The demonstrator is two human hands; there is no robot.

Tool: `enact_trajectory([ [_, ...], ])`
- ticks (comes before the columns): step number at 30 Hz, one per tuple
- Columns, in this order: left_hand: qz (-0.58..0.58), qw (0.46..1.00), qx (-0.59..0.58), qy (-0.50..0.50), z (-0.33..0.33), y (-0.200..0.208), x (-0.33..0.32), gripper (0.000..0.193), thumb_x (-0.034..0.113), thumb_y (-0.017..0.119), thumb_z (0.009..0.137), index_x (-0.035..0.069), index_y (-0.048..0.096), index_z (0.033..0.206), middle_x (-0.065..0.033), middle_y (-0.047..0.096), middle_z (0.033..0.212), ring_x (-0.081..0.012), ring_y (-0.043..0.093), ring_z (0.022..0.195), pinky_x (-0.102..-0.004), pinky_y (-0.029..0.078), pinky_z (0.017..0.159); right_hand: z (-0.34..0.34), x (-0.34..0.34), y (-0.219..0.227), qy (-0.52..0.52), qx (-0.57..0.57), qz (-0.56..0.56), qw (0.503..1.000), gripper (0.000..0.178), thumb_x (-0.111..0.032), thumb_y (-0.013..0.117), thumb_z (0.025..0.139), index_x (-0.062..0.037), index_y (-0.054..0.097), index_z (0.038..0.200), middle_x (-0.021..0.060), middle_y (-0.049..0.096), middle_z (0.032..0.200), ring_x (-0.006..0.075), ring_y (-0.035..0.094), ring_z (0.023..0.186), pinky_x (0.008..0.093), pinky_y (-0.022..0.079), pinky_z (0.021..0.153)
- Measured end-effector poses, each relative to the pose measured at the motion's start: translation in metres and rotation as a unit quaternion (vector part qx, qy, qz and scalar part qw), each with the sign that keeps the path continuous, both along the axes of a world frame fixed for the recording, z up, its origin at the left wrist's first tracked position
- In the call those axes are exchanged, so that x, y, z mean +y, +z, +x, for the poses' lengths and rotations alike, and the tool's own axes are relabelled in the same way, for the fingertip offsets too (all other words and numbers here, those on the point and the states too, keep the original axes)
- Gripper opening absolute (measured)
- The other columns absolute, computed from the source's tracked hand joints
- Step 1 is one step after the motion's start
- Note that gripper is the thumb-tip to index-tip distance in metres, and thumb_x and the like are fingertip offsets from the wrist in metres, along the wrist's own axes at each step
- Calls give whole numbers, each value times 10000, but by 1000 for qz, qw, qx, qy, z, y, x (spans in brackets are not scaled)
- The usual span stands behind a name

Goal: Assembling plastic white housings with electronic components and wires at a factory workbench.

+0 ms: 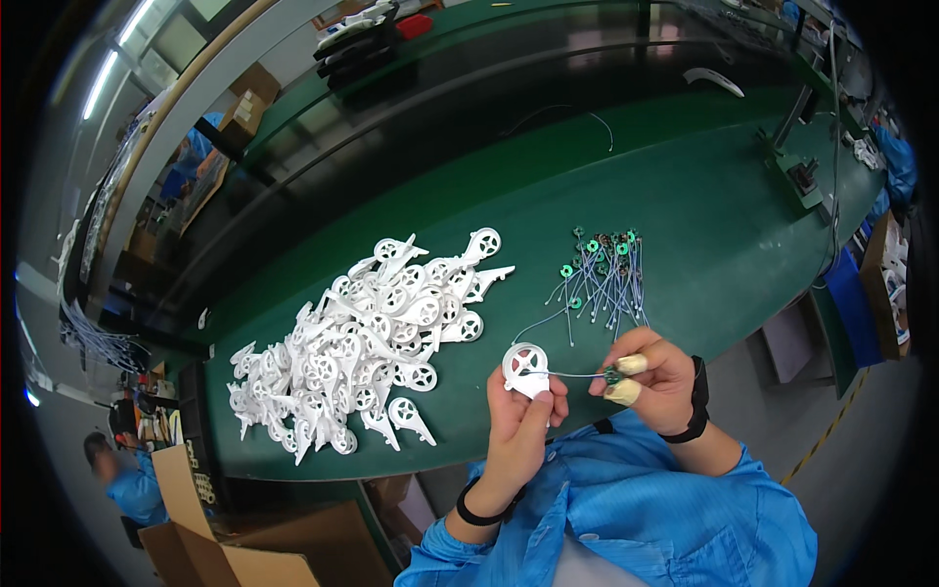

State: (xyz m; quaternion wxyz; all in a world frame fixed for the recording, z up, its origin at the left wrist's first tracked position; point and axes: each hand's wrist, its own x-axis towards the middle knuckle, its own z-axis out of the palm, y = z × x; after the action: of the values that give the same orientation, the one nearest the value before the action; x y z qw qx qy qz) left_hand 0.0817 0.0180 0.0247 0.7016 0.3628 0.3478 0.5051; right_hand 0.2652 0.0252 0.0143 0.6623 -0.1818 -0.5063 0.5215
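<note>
My left hand (516, 428) grips a white plastic part (512, 365) with a round spoked ring at its top, near the table's front edge. In my right hand (663, 387), thumb and fingertips pinch a small green wired board (613, 376); pale covers wrap two of these fingertips. From the board a thin bluish wire (577, 375) stretches left to the open ring of the white part. Whether the wire passes through the ring I cannot tell. A big heap of similar white parts (377, 318) lies left of my hands. Beyond my right hand rests a bundle of wired green boards (611, 269).
The green tabletop (714, 225) carries a loose wire (604, 127) and a curved white piece (714, 80) toward the back. A metal fixture (800, 176) stands at the right edge. Cardboard boxes (303, 543) sit below at left; a person (135, 484) in blue is beyond them.
</note>
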Motion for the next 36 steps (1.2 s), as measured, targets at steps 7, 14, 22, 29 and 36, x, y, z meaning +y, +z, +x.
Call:
enact_trajectory([
  [7,147,974,165,-44,2,10,-15,464,84,385,987,-53,263,1413,-170,470,1286,-203,483,1145,-321,373,1000,-31,-4,6,-211,-252,56,943,261,42,726,775,-8,615,1005,140,632,999,228,646,854,304,532,718],
  [14,225,943,242,45,11,4,-18,470,236,334,1028,-54,286,1394,-76,508,1075,-76,451,787,-218,410,670,-42,-7,5,-269,-280,96,917,234,56,724,744,-2,635,953,145,647,993,252,654,829,312,537,697],
  [22,230,933,264,80,15,-9,-20,455,243,354,1033,-36,306,1389,-77,503,1075,-72,446,759,-215,415,650,-44,-7,10,-253,-316,70,912,218,70,689,746,13,640,950,142,629,1004,265,635,830,326,526,710],
  [29,200,940,274,42,15,5,-16,418,209,359,1032,-52,343,1358,-80,567,897,-72,513,630,-208,432,535,-37,-3,10,-232,-353,55,905,207,93,645,751,20,628,945,154,612,1020,285,624,835,335,518,703],
  [36,196,932,302,41,11,4,-15,397,198,377,1027,-54,372,1334,-33,556,707,-77,504,534,-219,412,475,-29,3,17,-175,-370,89,908,232,116,604,729,28,584,943,159,590,968,302,601,845,351,505,714],
])
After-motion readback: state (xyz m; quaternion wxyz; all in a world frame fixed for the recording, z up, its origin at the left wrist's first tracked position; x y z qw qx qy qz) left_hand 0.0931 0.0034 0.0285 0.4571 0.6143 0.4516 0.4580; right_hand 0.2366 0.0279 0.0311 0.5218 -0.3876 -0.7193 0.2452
